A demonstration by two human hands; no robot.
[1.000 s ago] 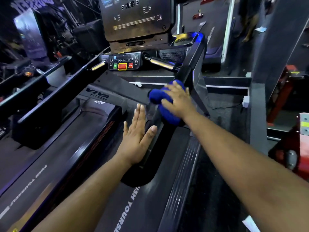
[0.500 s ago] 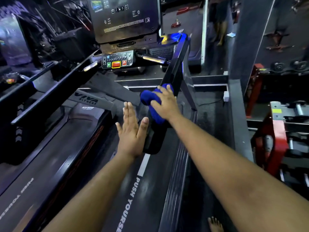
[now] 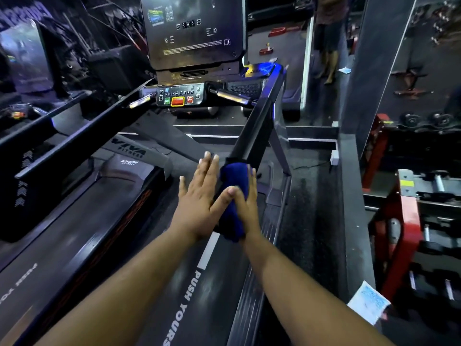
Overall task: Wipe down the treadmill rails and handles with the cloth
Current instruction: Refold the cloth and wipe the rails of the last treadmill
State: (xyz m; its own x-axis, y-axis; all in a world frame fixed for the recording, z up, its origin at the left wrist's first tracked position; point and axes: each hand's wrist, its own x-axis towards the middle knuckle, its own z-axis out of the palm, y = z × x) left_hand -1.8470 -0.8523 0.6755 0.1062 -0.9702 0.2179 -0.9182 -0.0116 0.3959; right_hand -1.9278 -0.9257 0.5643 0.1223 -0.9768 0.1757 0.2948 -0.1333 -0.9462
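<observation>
Treadmill right rail (image 3: 259,126) runs up past the fingertips to the console (image 3: 194,33). Blue cloth (image 3: 234,196) wraps the rail's near end, between both palms. Left hand (image 3: 199,201) flat, fingers straight, thumb on cloth. Right hand (image 3: 245,203) curls around cloth.

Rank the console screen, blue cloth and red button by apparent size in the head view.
1. Console screen, largest.
2. Blue cloth.
3. Red button, smallest; it sits farther away, so true size is unsure.

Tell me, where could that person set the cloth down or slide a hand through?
Bare belt lies beside the left hand, left of the printed lettering. The ribbed side strip is free. It is crowded where both hands meet the blue cloth on the right rail.
</observation>
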